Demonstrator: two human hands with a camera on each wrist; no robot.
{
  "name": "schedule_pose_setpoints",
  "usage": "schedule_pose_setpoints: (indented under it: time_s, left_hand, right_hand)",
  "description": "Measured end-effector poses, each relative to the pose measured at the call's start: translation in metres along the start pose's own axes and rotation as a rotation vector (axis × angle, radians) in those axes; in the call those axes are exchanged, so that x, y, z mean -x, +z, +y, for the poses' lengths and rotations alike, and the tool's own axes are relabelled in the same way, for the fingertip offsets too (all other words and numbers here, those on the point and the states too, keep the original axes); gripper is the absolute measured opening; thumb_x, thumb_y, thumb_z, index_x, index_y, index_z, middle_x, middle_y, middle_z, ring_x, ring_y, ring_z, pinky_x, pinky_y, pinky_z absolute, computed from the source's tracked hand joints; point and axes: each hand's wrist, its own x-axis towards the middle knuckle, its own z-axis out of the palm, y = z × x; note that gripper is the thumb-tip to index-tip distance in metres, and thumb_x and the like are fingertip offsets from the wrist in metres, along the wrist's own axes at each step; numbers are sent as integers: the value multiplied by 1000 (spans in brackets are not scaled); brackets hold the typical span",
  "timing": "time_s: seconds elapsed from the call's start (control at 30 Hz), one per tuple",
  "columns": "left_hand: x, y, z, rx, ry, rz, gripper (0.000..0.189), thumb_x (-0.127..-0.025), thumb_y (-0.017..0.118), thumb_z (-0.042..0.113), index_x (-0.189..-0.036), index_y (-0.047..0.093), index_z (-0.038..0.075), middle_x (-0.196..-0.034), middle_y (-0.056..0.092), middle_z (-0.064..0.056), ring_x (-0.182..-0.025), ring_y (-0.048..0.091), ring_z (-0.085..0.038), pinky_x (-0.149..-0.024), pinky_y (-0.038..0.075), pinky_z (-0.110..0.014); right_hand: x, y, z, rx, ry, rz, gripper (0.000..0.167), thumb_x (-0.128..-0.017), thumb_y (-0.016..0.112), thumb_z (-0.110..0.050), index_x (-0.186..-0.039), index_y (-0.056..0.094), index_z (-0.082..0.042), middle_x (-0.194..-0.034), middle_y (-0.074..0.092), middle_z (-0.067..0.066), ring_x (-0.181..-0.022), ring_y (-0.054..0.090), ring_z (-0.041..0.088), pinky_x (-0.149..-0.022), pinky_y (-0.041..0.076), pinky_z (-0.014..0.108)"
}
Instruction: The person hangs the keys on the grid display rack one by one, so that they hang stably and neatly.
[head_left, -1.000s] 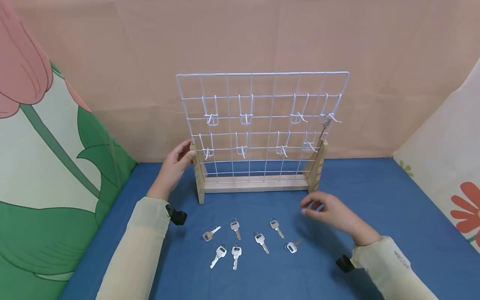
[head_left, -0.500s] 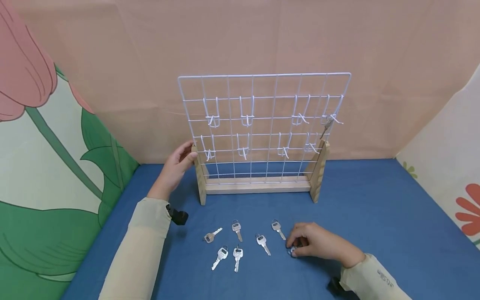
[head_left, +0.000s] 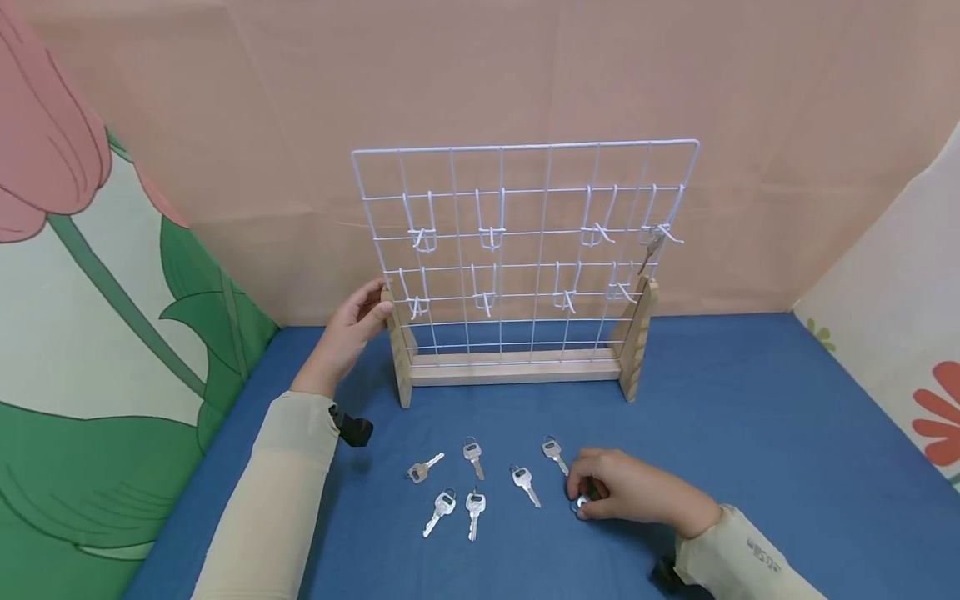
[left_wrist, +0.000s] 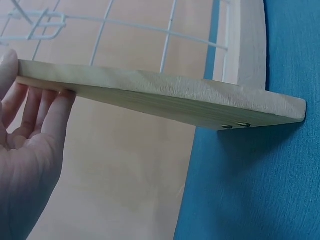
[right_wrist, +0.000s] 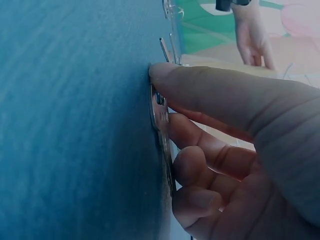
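Note:
My left hand (head_left: 348, 342) grips the left wooden side piece (left_wrist: 165, 92) of a white wire-grid rack (head_left: 513, 374), thumb in front and fingers behind. Low over the cloth, my right hand (head_left: 633, 490) has thumb and fingertips at a silver key (right_wrist: 161, 117) with a small ring, pinching its head end; the hand hides most of the blade. Other silver keys lie nearby: one (head_left: 552, 450) just left of the fingers, another (head_left: 524, 482) farther left. From the upper right hook of the rack hangs one key (head_left: 654, 242).
Several more keys, among them one with its blade toward me (head_left: 476, 506), lie in a loose group on the blue cloth (head_left: 750, 400). Two rows of white hooks (head_left: 491, 237) project from the grid. A tan backdrop (head_left: 525, 67) stands behind the rack.
My right hand has come down and left from beside the rack's right foot to the rightmost key on the cloth. The left hand keeps its grip on the rack.

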Motion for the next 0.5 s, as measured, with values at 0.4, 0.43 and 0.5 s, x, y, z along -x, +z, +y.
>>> schedule_pose_setpoints:
  time_s: [0.4,0.43,0.5]
  left_hand:
    - [-1,1,0,-11,-1,-8,64,-107,50,30,-162,24,9,-154,34,-22,-138,38,-28,-115,36,-42]
    - [-1,1,-1,-10,-2,-7,64,-107,50,30,-162,24,9,-154,34,-21,-138,38,-28,-115,36,-43]
    - [0,1,-1,-4,-2,0,65,-107,51,32,-162,24,10,-154,35,-20,-139,38,-29,-116,35,-44]
  right_hand:
    - [-8,-10,-6,27,90,-133,18,-90,78,-16,-89,61,-21,-85,50,-9,-75,47,4,-64,42,21]
    - [-8,-11,-7,19,94,-142,18,-90,78,-17,-89,60,-20,-85,50,-8,-75,47,4,-63,42,21]
    - [-8,-12,-7,-18,108,-152,19,-91,78,-16,-89,59,-19,-84,51,-7,-73,47,4,-62,42,21]
